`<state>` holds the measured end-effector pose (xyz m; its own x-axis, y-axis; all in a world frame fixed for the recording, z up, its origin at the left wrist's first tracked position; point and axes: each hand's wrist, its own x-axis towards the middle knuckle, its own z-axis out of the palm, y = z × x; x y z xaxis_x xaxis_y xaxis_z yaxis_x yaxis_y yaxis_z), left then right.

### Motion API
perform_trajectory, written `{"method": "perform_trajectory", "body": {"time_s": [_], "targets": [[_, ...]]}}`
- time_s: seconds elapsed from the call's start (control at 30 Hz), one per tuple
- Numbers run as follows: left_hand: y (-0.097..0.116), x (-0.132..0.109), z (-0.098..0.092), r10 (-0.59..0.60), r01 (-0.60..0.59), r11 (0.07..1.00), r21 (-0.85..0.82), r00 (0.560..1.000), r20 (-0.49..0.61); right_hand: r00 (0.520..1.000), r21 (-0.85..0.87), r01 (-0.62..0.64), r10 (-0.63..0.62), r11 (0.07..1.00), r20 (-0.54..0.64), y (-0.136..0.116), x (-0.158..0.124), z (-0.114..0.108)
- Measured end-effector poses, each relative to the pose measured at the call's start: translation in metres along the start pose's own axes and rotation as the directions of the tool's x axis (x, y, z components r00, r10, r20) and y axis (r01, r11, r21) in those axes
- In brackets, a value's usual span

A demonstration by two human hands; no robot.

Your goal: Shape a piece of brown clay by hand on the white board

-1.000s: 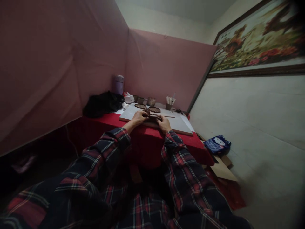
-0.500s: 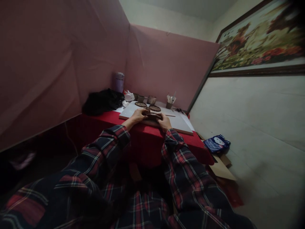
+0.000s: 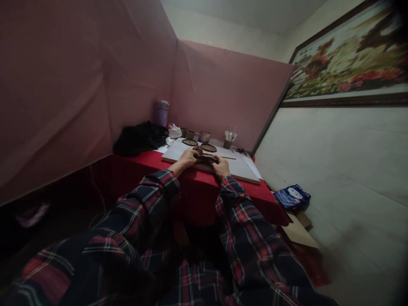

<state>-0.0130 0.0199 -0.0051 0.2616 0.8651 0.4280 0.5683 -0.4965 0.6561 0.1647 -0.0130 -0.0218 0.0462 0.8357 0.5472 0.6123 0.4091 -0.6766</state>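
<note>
Between my two hands, at the near edge of a pale board, is a dark brown flat piece [image 3: 206,159] that looks like clay. My left hand [image 3: 188,158] grips its left end, fingers closed. At the right end, my right hand [image 3: 221,166] pinches it between thumb and fingers. A rough brown lump [image 3: 198,149] lies just beyond my left fingertips. Farther back on the board are two round brown discs, the left one [image 3: 190,142] and the right one [image 3: 208,148]. A thin stick [image 3: 228,157] lies to the right of my hands.
The board [image 3: 245,170] rests on a red-covered table [image 3: 255,191]. Along the back stand small pots [image 3: 190,134], a glass jar [image 3: 204,137] and a cup of tools [image 3: 228,143]. At left are a black bag [image 3: 140,138] and a purple bottle [image 3: 162,113]. Pink cloth screens [image 3: 223,89] enclose the table.
The whole view has shifted slightly, so the table sits a little lower and farther right. Both hands keep hold of the brown piece, with small finger movements.
</note>
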Motion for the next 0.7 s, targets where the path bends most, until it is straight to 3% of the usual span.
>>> {"method": "perform_trajectory", "body": {"time_s": [0.47, 0.7], "targets": [[-0.003, -0.005, -0.002, 0.101, -0.102, 0.99, -0.099, 0.995, -0.017, 0.999, 0.027, 0.044, -0.045, 0.999, 0.014, 0.005, 0.002, 0.0], [-0.001, -0.003, -0.002, 0.137, -0.143, 0.971, -0.191, 0.99, -0.045, 0.999, 0.228, 0.033, -0.028, 0.973, -0.022, 0.012, 0.007, 0.004]]}}
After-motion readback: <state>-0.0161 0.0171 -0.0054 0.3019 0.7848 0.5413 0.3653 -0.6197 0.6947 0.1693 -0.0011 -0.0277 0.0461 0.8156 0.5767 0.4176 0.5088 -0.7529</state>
